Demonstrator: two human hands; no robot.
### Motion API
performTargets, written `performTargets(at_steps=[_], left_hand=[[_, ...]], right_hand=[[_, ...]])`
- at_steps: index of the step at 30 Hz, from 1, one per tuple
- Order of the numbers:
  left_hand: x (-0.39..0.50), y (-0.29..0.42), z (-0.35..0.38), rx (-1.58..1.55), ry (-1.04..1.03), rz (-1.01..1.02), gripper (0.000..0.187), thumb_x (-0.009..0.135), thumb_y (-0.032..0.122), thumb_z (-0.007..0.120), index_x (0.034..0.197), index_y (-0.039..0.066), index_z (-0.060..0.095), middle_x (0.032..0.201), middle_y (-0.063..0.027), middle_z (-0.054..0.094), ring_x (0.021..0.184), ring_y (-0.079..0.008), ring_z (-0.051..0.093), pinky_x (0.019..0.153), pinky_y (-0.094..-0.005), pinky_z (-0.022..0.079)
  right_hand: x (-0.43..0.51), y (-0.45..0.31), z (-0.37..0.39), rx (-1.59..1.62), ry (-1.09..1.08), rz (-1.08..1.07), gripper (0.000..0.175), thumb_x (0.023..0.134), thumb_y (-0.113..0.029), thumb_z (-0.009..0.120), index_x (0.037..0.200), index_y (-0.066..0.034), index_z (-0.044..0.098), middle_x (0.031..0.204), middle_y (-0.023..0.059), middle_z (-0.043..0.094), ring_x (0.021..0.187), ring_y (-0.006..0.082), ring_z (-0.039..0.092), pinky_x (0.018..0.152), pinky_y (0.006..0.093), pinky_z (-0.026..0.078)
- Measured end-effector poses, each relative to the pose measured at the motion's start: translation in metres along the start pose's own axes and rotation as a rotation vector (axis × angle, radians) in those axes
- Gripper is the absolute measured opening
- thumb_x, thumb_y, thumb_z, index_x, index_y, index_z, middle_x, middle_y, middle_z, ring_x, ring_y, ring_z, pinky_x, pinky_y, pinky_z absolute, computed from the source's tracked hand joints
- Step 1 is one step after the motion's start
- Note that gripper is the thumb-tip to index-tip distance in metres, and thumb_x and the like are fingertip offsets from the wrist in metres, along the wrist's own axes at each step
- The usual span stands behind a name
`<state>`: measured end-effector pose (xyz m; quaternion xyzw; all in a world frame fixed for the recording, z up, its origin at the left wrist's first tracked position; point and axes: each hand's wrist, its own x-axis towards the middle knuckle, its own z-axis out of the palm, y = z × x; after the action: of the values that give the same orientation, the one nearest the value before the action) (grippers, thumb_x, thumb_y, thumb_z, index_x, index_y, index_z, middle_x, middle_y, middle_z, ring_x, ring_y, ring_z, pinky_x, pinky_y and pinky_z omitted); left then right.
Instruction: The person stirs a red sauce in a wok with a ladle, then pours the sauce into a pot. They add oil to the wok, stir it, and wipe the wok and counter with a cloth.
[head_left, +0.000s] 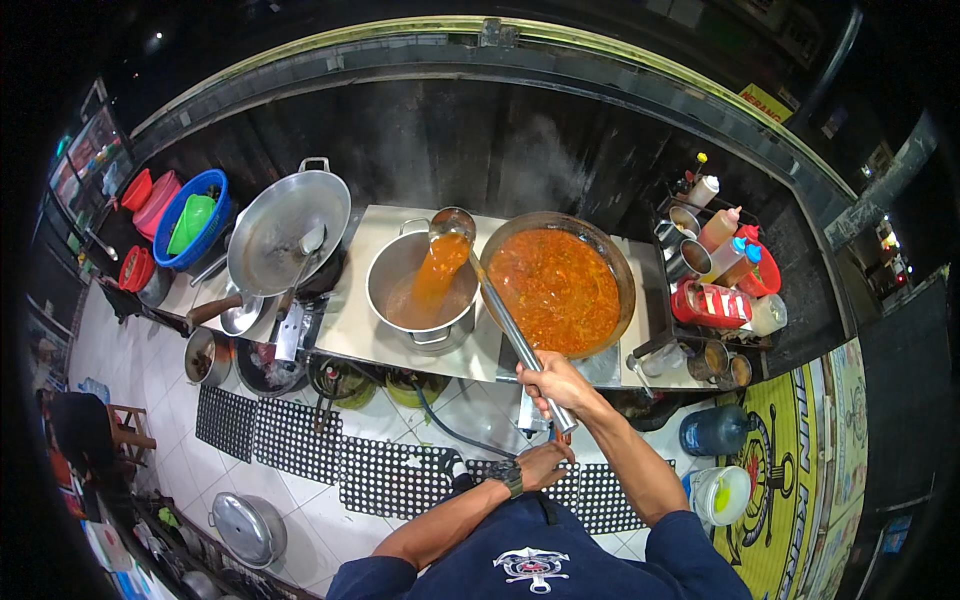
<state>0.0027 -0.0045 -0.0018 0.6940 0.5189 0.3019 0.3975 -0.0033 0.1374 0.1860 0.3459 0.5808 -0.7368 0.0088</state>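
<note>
My right hand is closed around the metal handle of a long ladle. The ladle's bowl is tipped over a tall aluminium pot, and orange-brown broth pours from it into the pot. Right of the pot, a wide pan holds bubbling red-orange sauce with bits in it; steam rises behind. My left hand, with a watch on the wrist, is low in front of my body, near the stove's front edge and an orange-red part. Whether its fingers touch that part is not plain.
A wok with a spatula stands left on the stove, beside a blue basket. To the right is a rack with squeeze bottles and metal cups. Below are a black perforated mat, a lidded pot and a white bucket.
</note>
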Motion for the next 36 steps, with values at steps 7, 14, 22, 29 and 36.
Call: performTargets(at_steps=[7,14,22,29,36], left_hand=[[-0.001,0.007,-0.002,-0.012,0.012,-0.084,0.028,0.084,0.012,0.064,0.111,0.006,0.059,0.115,-0.0145,0.059,0.114,-0.0333,0.055,0.1,-0.0422,0.044],[0.0,0.004,0.004,0.027,0.144,0.037,0.023,0.085,0.015,0.063,0.107,0.007,0.061,0.112,-0.014,0.061,0.113,-0.0328,0.056,0.098,-0.0423,0.045],[0.004,0.011,-0.006,0.022,0.042,-0.015,0.02,0.086,0.014,0.064,0.105,0.009,0.061,0.105,-0.0093,0.062,0.107,-0.0303,0.056,0.093,-0.041,0.047],[0.006,0.01,-0.006,-0.004,0.065,0.007,0.018,0.087,0.013,0.063,0.103,0.009,0.06,0.106,-0.009,0.062,0.106,-0.0297,0.057,0.093,-0.0398,0.046],[0.007,0.011,-0.007,-0.002,0.056,0.003,0.017,0.087,0.012,0.063,0.103,0.008,0.06,0.106,-0.0101,0.062,0.105,-0.03,0.057,0.092,-0.0399,0.046]], right_hand=[[-0.001,0.008,-0.002,-0.615,0.173,-0.143,0.024,0.08,-0.014,0.058,0.091,0.0057,0.051,0.068,0.0229,0.061,0.06,0.0355,0.062,0.059,0.046,0.048],[-0.013,0.024,-0.018,-0.873,0.316,-0.451,0.029,0.081,-0.011,0.059,0.105,0.0052,0.055,0.067,0.0194,0.061,0.051,0.0266,0.062,0.044,0.0395,0.048],[-0.036,0.049,-0.087,-0.891,0.574,-0.137,0.028,0.081,-0.01,0.059,0.102,0.0066,0.052,0.073,0.0269,0.065,0.062,0.0383,0.067,0.055,0.049,0.052],[-0.021,0.117,-0.136,-1.204,0.765,0.005,0.027,0.078,-0.01,0.062,0.098,0.0057,0.053,0.08,0.0317,0.065,0.078,0.0472,0.066,0.073,0.055,0.053],[-0.012,0.14,-0.133,-0.634,0.554,0.154,0.018,0.087,-0.012,0.059,0.091,0.0046,0.053,0.071,0.0203,0.065,0.055,0.0298,0.065,0.046,0.0435,0.051]])
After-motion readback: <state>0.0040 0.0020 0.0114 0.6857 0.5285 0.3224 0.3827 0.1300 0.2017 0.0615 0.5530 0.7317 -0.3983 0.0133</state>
